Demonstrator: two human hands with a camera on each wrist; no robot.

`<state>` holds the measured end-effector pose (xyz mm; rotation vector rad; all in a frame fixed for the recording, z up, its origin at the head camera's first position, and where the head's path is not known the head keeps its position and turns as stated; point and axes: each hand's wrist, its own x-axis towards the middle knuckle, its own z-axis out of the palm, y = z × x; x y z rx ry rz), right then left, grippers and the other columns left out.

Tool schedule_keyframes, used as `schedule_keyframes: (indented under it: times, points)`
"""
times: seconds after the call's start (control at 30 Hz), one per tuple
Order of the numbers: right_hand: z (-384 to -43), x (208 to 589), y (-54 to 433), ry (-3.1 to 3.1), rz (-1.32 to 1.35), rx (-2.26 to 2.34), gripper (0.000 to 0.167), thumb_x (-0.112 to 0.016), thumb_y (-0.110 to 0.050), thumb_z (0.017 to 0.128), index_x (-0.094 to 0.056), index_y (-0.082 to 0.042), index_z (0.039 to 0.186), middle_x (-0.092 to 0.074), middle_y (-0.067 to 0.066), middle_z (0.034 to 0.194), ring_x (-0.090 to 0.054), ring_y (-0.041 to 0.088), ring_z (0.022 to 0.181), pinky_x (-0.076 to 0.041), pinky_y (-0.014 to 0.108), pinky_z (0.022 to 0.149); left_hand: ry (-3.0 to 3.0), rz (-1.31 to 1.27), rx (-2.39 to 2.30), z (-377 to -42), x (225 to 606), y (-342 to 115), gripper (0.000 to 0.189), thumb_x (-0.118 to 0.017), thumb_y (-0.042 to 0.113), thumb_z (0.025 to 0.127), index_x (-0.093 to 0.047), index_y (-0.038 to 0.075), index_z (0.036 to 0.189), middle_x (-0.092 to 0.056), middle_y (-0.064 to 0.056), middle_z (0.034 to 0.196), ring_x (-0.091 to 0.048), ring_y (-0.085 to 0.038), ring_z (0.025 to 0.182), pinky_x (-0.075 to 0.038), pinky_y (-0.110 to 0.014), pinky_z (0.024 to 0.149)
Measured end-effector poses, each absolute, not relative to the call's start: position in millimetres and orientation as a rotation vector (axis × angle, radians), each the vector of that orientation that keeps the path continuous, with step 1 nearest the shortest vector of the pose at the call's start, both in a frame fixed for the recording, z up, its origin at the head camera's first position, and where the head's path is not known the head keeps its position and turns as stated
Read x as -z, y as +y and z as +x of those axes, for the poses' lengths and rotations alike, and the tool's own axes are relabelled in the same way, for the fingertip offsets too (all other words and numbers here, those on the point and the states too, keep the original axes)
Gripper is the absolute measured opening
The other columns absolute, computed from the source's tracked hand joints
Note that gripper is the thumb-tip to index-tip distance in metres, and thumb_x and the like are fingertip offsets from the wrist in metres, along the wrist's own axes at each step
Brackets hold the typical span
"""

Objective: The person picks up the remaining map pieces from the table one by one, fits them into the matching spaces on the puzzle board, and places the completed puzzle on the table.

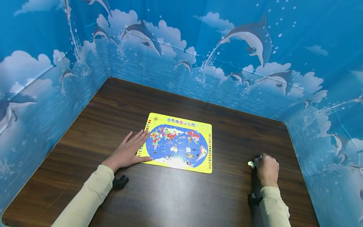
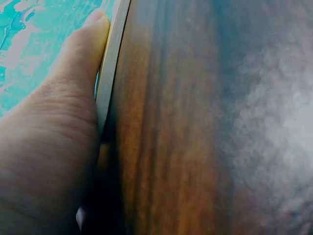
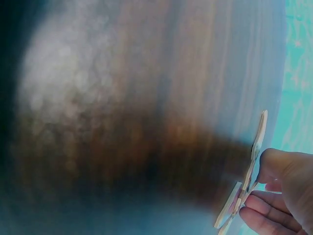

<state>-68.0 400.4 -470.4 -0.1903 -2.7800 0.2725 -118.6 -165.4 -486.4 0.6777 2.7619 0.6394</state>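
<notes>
A yellow-bordered world map board (image 1: 181, 168), with a blue oval map and Chinese characters on top, lies flat on the table. My left hand (image 1: 129, 151) rests on its left edge, fingers spread straight over the border. In the left wrist view, the thumb (image 2: 73, 68) lies along the edge of the board (image 2: 113, 63). Well to the right, my right hand (image 1: 267, 168) has curled fingers and pinches thin, irregular puzzle pieces (image 3: 253, 156), low over the table. One pale piece (image 1: 251, 164) sticks out left of the fingertips; the hand hides the others from above.
A dark wood-grain table (image 1: 221, 195) spreads under everything, with a bright glare near its front. Blue dolphin-print cloth (image 1: 198, 72) walls in its back, left and right sides. Black wrist cameras show beside the left cuff (image 1: 120, 183) and right cuff (image 1: 255, 199).
</notes>
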Motion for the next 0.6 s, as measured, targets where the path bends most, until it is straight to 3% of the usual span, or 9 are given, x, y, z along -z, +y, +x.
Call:
schedule_keyframes:
  times: [0.03,0.13,0.2,0.33,0.6]
  points:
    - [-67.9,471.1,400.9,-2.772,-0.180,-0.270,0.006,-0.070,0.006,0.080,-0.066,0.010,0.077,-0.062,0.031,0.069,-0.062,0.056,0.064,-0.046,0.069,0.059,2.764,0.678,-0.636,-118.7,486.2,-165.4,0.113,-0.063,0.077,0.086,-0.020,0.011,0.166,-0.017,-0.009,0.173,-0.010,-0.032,0.159,0.001,-0.056,0.127]
    - [-67.3,471.8,401.5,-2.755,-0.152,-0.247,0.012,-0.073,0.006,0.082,-0.074,0.011,0.093,-0.066,0.034,0.078,-0.065,0.057,0.072,-0.048,0.070,0.061,2.763,0.674,-0.633,-118.8,485.9,-165.2,0.113,-0.063,0.077,0.085,-0.019,0.011,0.166,-0.016,-0.009,0.173,-0.010,-0.032,0.159,0.001,-0.057,0.127]
    - [-66.8,472.5,402.0,-2.758,-0.157,-0.242,0.012,-0.072,0.004,0.085,-0.075,0.012,0.094,-0.066,0.034,0.078,-0.065,0.057,0.073,-0.049,0.070,0.063,2.759,0.668,-0.636,-118.9,486.1,-164.9,0.113,-0.063,0.077,0.085,-0.020,0.011,0.166,-0.017,-0.009,0.172,-0.010,-0.032,0.159,0.002,-0.057,0.127]
    - [-67.3,473.7,403.3,-2.767,-0.188,-0.260,0.012,-0.069,0.002,0.088,-0.075,0.012,0.091,-0.064,0.032,0.077,-0.064,0.056,0.073,-0.049,0.069,0.064,2.757,0.658,-0.631,-119.0,486.7,-164.5,0.113,-0.063,0.077,0.085,-0.020,0.011,0.166,-0.017,-0.009,0.172,-0.009,-0.032,0.160,0.002,-0.056,0.127]
    - [-65.8,474.8,405.3,-2.748,-0.264,-0.328,0.009,-0.069,0.002,0.081,-0.073,0.009,0.079,-0.063,0.028,0.069,-0.062,0.054,0.069,-0.048,0.069,0.066,2.752,0.649,-0.634,-119.4,486.3,-164.1,0.113,-0.063,0.077,0.085,-0.020,0.010,0.166,-0.017,-0.009,0.172,-0.009,-0.032,0.160,0.001,-0.057,0.127]
